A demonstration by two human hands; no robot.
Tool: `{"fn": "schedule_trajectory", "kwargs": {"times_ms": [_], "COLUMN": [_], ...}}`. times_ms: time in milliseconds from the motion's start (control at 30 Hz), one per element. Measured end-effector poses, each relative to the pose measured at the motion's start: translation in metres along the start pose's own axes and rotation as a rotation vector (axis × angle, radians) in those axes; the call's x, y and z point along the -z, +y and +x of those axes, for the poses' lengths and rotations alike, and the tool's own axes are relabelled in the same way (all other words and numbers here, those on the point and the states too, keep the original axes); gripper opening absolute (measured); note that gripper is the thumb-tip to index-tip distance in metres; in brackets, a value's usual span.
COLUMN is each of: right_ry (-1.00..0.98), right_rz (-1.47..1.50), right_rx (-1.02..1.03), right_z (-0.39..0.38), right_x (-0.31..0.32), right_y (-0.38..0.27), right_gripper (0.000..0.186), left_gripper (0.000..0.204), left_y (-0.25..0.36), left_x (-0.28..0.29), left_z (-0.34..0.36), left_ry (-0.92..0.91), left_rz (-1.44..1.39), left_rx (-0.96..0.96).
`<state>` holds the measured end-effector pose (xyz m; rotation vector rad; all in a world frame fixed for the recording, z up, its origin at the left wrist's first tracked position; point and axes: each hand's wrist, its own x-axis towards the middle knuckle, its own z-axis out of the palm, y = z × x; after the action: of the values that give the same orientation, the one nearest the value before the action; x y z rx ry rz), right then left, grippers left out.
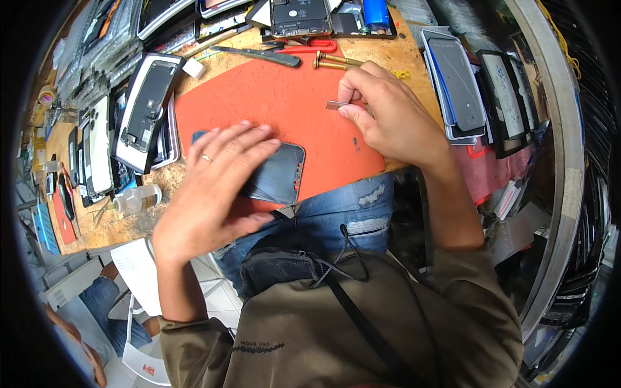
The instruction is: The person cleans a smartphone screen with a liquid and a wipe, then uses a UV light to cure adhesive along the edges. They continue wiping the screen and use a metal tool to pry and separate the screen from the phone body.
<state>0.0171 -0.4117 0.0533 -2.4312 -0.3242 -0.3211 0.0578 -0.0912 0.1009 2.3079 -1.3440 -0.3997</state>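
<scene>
A phone screen panel [279,173], dark and glossy, lies on the orange-red mat [323,152] close to the table's front edge. Over its left part rests my left hand [223,165], fingers stretched out and thumb near the panel's front edge; whether the palm presses on it is hidden. My right hand [381,110] is raised over the mat's right side. Between its thumb and curled fingers it pinches a small, flat metal blade [336,105], apart from the panel. Just beyond that hand lie brass-coloured rods [333,61].
A dark-handled tool [259,55] and red-handled pliers [314,46] lie along the mat's far edge. Phone parts [145,107] are stacked at left, near a clear bottle [137,198]. More phone panels [456,87] stand at right. A seated person [84,336] is at lower left.
</scene>
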Motion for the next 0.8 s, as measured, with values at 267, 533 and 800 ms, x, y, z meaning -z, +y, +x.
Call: {"fn": "schedule_trajectory", "kwargs": {"times_ms": [267, 533, 800], "right_ry": [-0.028, 0.01, -0.004], "right_rz": [0.175, 0.575, 0.43], "right_rx": [-0.292, -0.393, -0.22], "right_z": [-0.061, -0.113, -0.103], "right_x": [0.025, 0.002, -0.015], "right_y": [-0.057, -0.091, -0.09], "right_gripper": [0.028, 0.037, 0.022], "left_gripper": [0.1, 0.1, 0.095], "left_y": [0.006, -0.003, -0.007], "left_x": [-0.033, -0.028, -0.027], "left_z": [0.006, 0.006, 0.003], "left_ry": [0.09, 0.033, 0.013], "left_rz": [0.006, -0.025, 0.007], "left_rx": [-0.037, -0.12, -0.145]}}
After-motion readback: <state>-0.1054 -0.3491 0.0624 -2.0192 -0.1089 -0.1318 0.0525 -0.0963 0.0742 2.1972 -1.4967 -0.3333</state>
